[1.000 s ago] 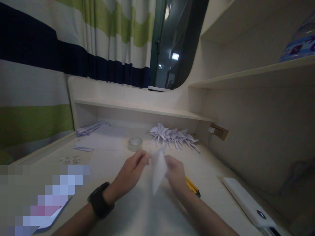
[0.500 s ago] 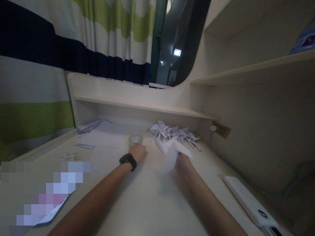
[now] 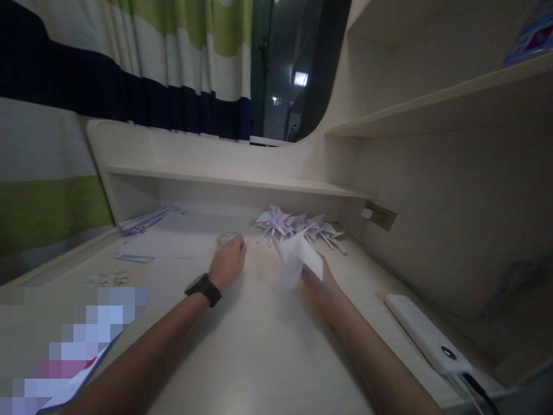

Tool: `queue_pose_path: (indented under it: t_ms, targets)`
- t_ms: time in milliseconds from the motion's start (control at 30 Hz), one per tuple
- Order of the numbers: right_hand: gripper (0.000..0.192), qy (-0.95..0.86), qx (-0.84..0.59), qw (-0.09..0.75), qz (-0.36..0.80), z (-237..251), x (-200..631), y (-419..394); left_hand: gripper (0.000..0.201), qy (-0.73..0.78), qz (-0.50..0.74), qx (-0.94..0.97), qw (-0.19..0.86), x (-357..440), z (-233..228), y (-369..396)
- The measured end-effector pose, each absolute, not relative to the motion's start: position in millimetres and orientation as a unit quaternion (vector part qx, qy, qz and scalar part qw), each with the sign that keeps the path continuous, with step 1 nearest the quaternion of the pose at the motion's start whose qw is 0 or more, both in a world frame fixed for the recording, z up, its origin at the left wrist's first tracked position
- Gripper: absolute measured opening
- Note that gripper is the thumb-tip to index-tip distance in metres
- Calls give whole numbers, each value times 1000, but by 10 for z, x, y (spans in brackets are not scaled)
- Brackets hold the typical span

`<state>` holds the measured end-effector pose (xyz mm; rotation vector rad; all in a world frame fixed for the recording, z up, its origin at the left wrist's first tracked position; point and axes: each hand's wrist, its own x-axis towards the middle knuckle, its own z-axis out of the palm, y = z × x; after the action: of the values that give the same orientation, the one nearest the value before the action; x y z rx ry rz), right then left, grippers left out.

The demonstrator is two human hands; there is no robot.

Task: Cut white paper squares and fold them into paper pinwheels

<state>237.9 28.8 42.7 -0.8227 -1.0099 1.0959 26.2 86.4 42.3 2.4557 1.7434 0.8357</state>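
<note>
My left hand [image 3: 228, 262] is curled over the clear roll of tape [image 3: 226, 237] near the back of the pale wooden desk [image 3: 259, 346] (the watch strap shows at my wrist). My right hand [image 3: 320, 283] pinches a folded white paper piece [image 3: 296, 253], raised just before the heap of white paper pinwheels [image 3: 298, 226].

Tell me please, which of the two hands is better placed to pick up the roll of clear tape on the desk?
Left, most likely. The left hand already lies on the tape roll, while the right hand is busy holding the folded white paper farther right, apart from the roll.
</note>
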Motion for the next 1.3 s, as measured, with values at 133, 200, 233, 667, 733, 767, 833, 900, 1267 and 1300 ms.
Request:
queue_pose_path:
  t_ms: [133, 200, 233, 667, 733, 767, 833, 900, 1267, 1300]
  targets:
    - [14, -485, -410, 649, 419, 484, 2269, 209, 24, 480, 468, 720, 178, 247, 622, 318]
    - [11, -530, -403, 651, 365, 490, 2193, 140, 29, 442, 507, 681, 289, 255, 668, 42]
    - [9, -558, -388, 654, 331, 492, 2151, 96, 30, 426, 524, 656, 336, 258, 679, -70]
    - [15, -633, -358, 682, 82, 572, 1836, -346, 34, 299, 508, 569, 573, 244, 708, -321]
    - [14, -631, -362, 682, 72, 567, 1823, -362, 33, 296, 503, 591, 557, 237, 712, -331]
    - [13, -631, -363, 682, 67, 564, 1820, -366, 33, 299, 501, 599, 549, 233, 713, -333]
    - [13, -632, -366, 680, 63, 560, 1818, -367, 33, 306, 498, 608, 537, 227, 712, -331]
    - [13, -632, -371, 677, 66, 557, 1823, -361, 32, 306, 496, 613, 534, 226, 712, -326]
    - [13, -644, -369, 666, 80, 554, 1835, -343, 34, 292, 503, 617, 530, 234, 655, -289]
    - [13, -644, -367, 666, 79, 549, 1836, -339, 34, 291, 503, 616, 532, 234, 645, -284]
